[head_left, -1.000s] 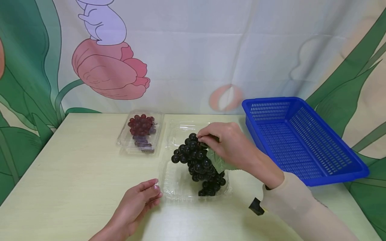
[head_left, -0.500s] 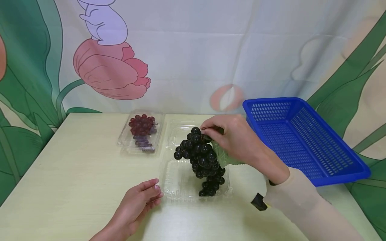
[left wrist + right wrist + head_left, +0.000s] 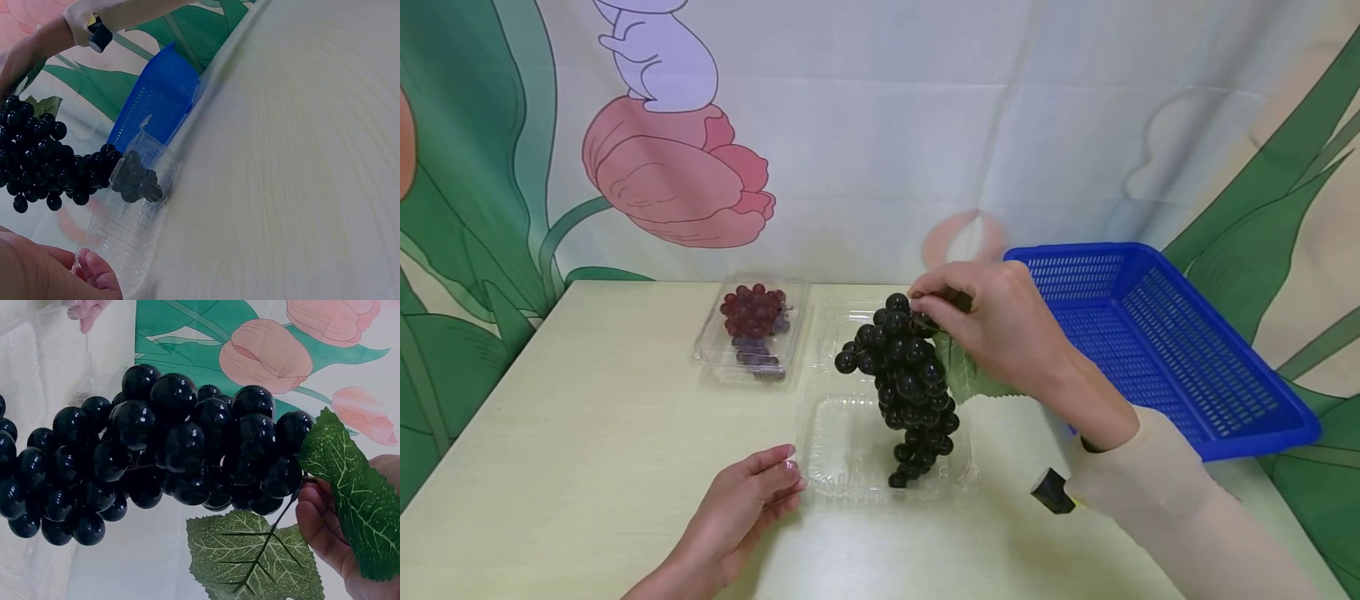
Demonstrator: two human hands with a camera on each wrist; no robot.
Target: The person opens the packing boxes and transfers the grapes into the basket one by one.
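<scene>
So a big bunch of black grapes (image 3: 913, 383) is being held up by the stem end in the right hand (image 3: 1003, 333), pinched between thumb and fingers, and it's hung pretty much upright above a clear plastic box (image 3: 842, 450). In the left wrist view the bottom grapes are seen through the box's clear wall, though whether the base is touched by them can't really be told. A couple of green leaves (image 3: 250, 556) are attached near the stem, right by the pinching fingers. The box's near left edge is gripped by the left hand (image 3: 741, 500), thumb and fingertips pinched on the rim, and its lid (image 3: 850, 327) is laid back toward the patterned backdrop (image 3: 850, 142). Just left of that, a second clear box (image 3: 709, 360) is parked at the back of the bench (image 3: 602, 417), with red grapes (image 3: 752, 310) and some purple ones (image 3: 756, 354) packed inside. Over on the right, a blue basket (image 3: 1150, 358) is set at an angle, partly blocked by the right arm, where a pale sleeve (image 3: 1172, 492) is worn and a small black block (image 3: 1052, 492) is seen poking out beside it.
</scene>
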